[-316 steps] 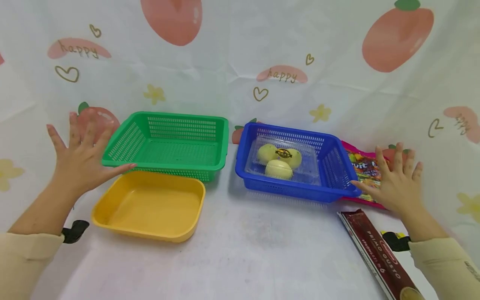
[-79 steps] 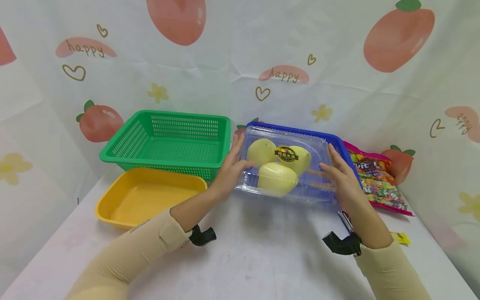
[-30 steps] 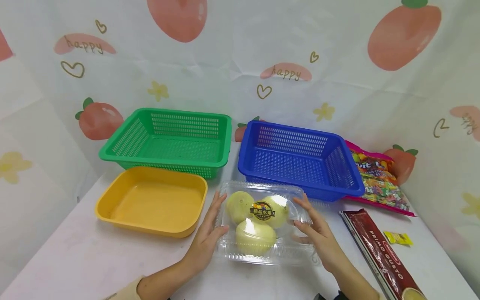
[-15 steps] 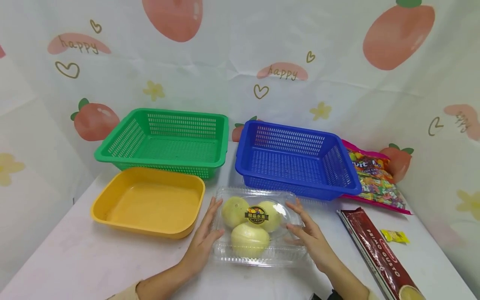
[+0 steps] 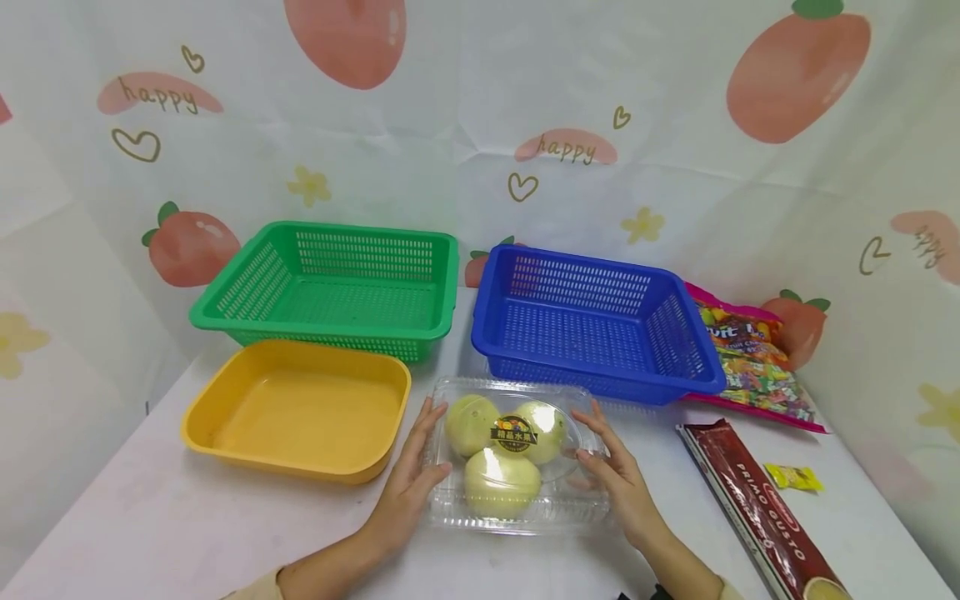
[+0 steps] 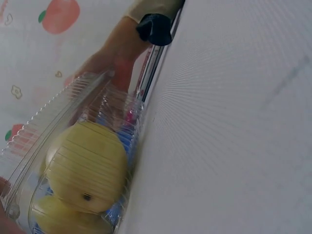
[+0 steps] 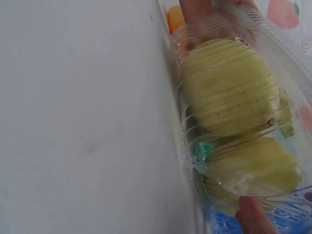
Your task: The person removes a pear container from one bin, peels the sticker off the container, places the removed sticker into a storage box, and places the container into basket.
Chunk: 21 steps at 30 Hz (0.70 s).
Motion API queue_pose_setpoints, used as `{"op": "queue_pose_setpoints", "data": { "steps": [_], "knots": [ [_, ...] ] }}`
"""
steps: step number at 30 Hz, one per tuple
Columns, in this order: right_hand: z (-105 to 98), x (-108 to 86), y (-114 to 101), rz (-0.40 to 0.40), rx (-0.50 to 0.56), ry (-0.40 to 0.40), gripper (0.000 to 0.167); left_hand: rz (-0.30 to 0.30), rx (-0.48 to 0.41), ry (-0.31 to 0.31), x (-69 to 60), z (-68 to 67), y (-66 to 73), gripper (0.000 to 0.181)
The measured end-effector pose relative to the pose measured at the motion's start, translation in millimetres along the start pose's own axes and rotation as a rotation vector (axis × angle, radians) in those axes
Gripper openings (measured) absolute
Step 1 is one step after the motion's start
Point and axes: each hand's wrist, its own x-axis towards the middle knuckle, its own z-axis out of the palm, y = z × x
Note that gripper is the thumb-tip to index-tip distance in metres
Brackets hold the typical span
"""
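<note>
A clear lidded plastic box (image 5: pixel 562 508) sits on the white table in front of the blue basket, with three pale yellow-green fruits (image 5: pixel 501 485) inside and a dark label (image 5: pixel 513 434) on its lid. My left hand (image 5: pixel 401 496) holds its left side, and my right hand (image 5: pixel 632 500) grips the right side, thumbs near the lid edges. The left wrist view shows a fruit (image 6: pixel 87 165) through the ribbed wall and the right hand (image 6: pixel 109 58) at the far end. In the right wrist view, fingers (image 7: pixel 256 219) touch the box near a fruit (image 7: pixel 229 87).
A green basket (image 5: pixel 442 308) stands back left, a yellow tray (image 5: pixel 300 417) in front of it. Behind the box is the blue basket (image 5: pixel 585 379). At right lie a candy bag (image 5: pixel 772 383), a long dark-red packet (image 5: pixel 757 508) and a small yellow packet (image 5: pixel 795 477).
Both hands, first spread apart in the air, took hold of the box. It came out of the blue basket toward the front and down onto the table. Over the last half second it has barely moved.
</note>
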Motion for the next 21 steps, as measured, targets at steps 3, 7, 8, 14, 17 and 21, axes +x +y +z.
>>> {"op": "queue_pose_setpoints", "data": {
  "steps": [3,7,8,14,17,21],
  "knots": [
    [0.1,0.0,0.9,-0.002,-0.024,0.003,0.042,0.001,-0.002,0.001,-0.6,-0.1,0.0,0.065],
    [0.2,-0.2,1.0,0.009,-0.06,0.019,0.042,0.007,0.001,-0.005,0.0,-0.5,-1.0,0.064],
    [0.2,-0.3,0.9,0.013,-0.068,0.022,0.042,0.01,0.002,-0.007,0.1,-0.5,-1.1,0.064],
    [0.2,-1.1,1.2,0.008,-0.068,0.017,0.042,0.015,0.008,-0.009,0.3,-0.9,-0.7,0.063],
    [0.2,-1.0,1.3,-0.001,-0.062,0.012,0.042,0.006,0.011,-0.01,0.6,-0.9,-0.3,0.062],
    [-0.2,-0.9,0.6,0.005,-0.07,0.001,0.042,0.001,0.009,-0.008,0.2,-0.6,-0.9,0.062]
  ]
}}
